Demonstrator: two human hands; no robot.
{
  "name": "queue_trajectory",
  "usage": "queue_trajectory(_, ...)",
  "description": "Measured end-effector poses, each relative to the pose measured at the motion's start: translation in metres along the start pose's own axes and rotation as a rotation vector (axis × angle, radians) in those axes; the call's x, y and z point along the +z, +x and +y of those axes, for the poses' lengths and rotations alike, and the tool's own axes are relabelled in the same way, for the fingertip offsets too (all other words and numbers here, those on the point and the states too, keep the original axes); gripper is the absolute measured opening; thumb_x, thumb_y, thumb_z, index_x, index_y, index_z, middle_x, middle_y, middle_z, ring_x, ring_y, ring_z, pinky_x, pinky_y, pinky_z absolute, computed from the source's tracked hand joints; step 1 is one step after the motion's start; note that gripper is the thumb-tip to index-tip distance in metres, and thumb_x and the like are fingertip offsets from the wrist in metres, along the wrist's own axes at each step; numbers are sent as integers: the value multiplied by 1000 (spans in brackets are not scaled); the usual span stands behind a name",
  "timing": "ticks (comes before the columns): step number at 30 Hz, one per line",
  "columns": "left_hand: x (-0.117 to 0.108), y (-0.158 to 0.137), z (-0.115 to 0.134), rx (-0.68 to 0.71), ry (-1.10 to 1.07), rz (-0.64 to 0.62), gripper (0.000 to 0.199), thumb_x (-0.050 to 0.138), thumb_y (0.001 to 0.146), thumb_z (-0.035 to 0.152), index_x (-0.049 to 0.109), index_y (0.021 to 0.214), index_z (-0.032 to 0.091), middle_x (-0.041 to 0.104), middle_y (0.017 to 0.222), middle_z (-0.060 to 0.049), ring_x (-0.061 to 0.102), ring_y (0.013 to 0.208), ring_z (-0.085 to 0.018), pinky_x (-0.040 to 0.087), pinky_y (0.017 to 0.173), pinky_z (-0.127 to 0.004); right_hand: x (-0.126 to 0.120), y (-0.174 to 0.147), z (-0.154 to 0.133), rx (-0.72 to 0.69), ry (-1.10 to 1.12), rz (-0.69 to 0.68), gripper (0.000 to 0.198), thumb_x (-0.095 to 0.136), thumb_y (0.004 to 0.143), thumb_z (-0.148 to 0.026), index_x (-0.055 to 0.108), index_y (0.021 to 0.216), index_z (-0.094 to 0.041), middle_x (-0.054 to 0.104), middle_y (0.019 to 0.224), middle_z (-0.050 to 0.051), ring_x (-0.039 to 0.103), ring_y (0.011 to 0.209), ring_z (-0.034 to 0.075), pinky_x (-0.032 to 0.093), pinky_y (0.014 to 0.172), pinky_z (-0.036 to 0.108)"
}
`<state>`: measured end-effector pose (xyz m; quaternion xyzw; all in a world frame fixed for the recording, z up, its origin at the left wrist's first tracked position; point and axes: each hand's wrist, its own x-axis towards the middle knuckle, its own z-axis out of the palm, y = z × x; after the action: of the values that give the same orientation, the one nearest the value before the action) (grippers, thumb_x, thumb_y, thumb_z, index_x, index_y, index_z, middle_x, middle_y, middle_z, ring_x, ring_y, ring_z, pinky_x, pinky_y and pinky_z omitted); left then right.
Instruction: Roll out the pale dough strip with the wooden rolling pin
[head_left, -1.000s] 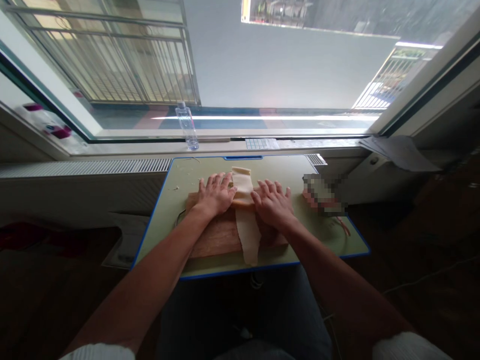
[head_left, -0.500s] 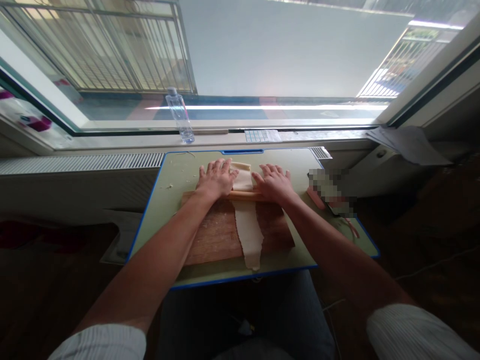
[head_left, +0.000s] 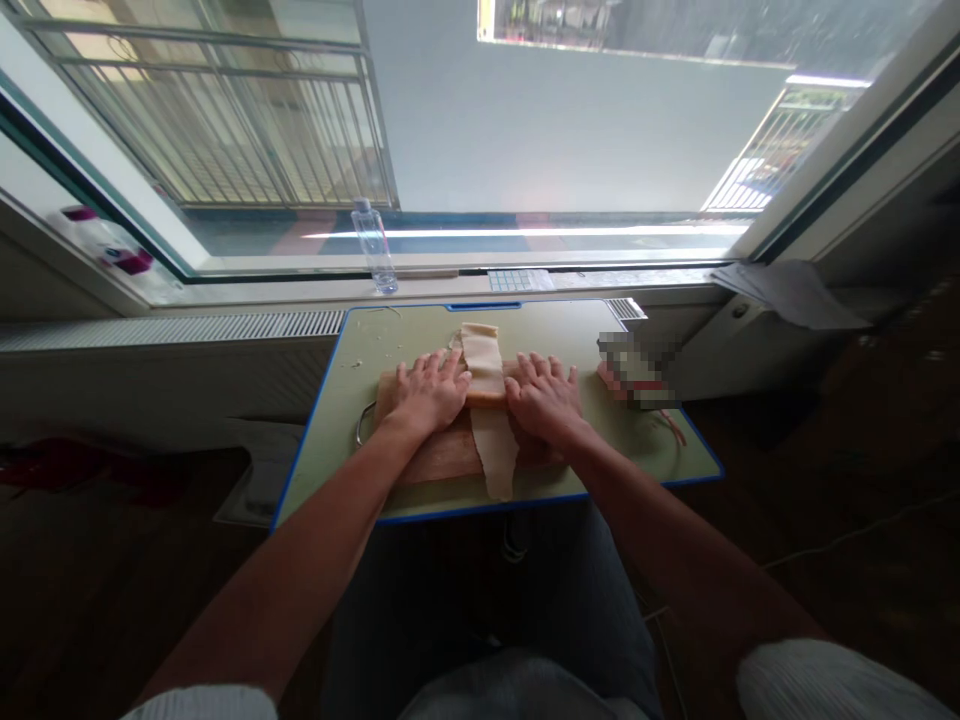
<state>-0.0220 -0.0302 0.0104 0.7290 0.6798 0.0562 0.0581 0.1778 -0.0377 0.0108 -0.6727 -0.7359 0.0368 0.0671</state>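
Observation:
A wooden rolling pin (head_left: 486, 399) lies crosswise over a long pale strip of dough (head_left: 494, 450). My left hand (head_left: 433, 392) rests flat on the pin's left part with fingers spread. On the other side, my right hand (head_left: 546, 397) presses down the same way, fingers stretched forward. Both hands hide the pin's ends. The dough runs over a wooden cutting board (head_left: 439, 458); its wavy far end extends past the pin, and its near end hangs over the board's front edge.
Under the board is a small green table (head_left: 315, 455) with a blue rim. A blurred-out item (head_left: 637, 370) lies at its right. On the windowsill stand a clear bottle (head_left: 375, 250) and, at far left, another bottle with a magenta label (head_left: 127, 258). Crumbs dot the table's back left.
Both hands and the rolling pin have come nearer along the dough, leaving more of its far part showing. The board's metal handle now shows at left. The view has shifted slightly.

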Motion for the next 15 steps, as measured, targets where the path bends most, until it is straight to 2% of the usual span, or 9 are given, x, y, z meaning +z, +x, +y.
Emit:
queue_trajectory(5, -3, -53, 4, 31, 16, 9, 69, 22, 109, 50, 42, 166, 18, 41, 173, -14, 35, 162, -32, 23, 132, -65, 4, -47, -3, -34, -21, 30, 70, 22, 112, -52, 43, 167, -14, 36, 175, 12, 27, 162, 38, 18, 130, 66)
queue_trajectory(8, -4, -72, 5, 45, 29, 8, 66, 24, 109, 49, 46, 164, 19, 44, 171, -13, 36, 162, -31, 21, 133, -66, 7, -60, -2, -59, -16, 48, 71, 22, 113, -55, 44, 166, -14, 36, 175, 13, 27, 163, 36, 15, 131, 64)
queue_trajectory(11, -2, -67, 5, 37, 25, 14, 67, 23, 109, 50, 46, 164, 18, 42, 172, -13, 34, 162, -32, 19, 132, -68, 9, -53, -2, -53, -10, 55, 71, 23, 113, -56, 45, 165, -14, 37, 174, 13, 28, 162, 36, 17, 131, 63)
queue_trajectory(15, 2, -31, 3, -14, 20, 40, 68, 23, 109, 50, 43, 166, 19, 38, 175, -13, 32, 163, -34, 18, 132, -68, 6, -21, -2, -54, -10, 64, 71, 22, 113, -57, 46, 165, -15, 40, 173, 13, 30, 161, 37, 19, 130, 64)
